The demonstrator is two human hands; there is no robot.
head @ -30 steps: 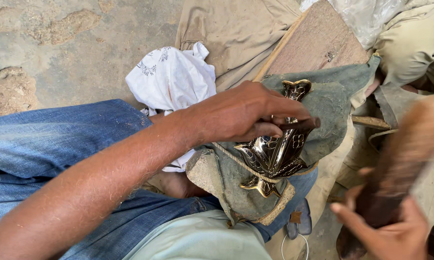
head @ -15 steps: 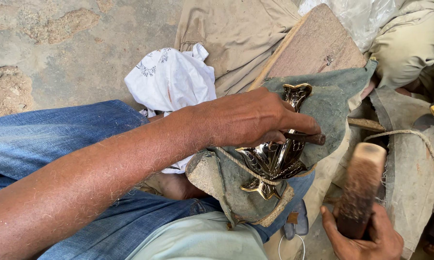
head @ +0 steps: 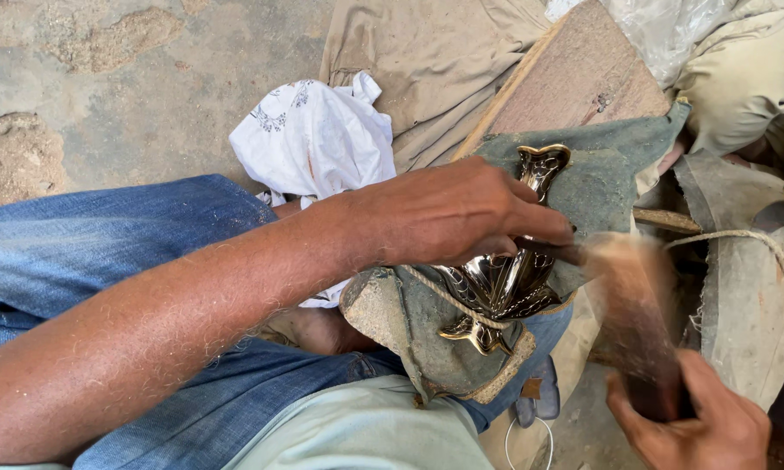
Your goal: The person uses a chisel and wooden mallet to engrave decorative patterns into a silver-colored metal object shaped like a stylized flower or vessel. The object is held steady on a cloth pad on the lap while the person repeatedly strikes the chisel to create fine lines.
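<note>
My left hand (head: 462, 218) is shut on a thin dark metal punch (head: 556, 252), whose tip rests on a shiny embossed metal ornament (head: 496, 287). The ornament lies on a grey-green padded cloth (head: 605, 187) over my knee, and a thin cord (head: 435, 292) crosses it. My right hand (head: 701, 426), at the lower right, grips the handle of a wooden mallet (head: 636, 300). The mallet's head is blurred and sits right at the punch's outer end. The ornament's upper tip (head: 544, 164) shows past my fingers; its middle is hidden by my hand.
A crumpled white cloth (head: 314, 139) lies on the ground beside my jeans-clad leg (head: 79, 252). A wooden board (head: 575, 87) and beige fabric (head: 427, 61) lie behind the pad. A rope (head: 744, 237) runs across grey cloth at the right.
The mallet was raised at the right, dropped back upright, and has now swung left against the punch's end. My left hand stays on the ornament.
</note>
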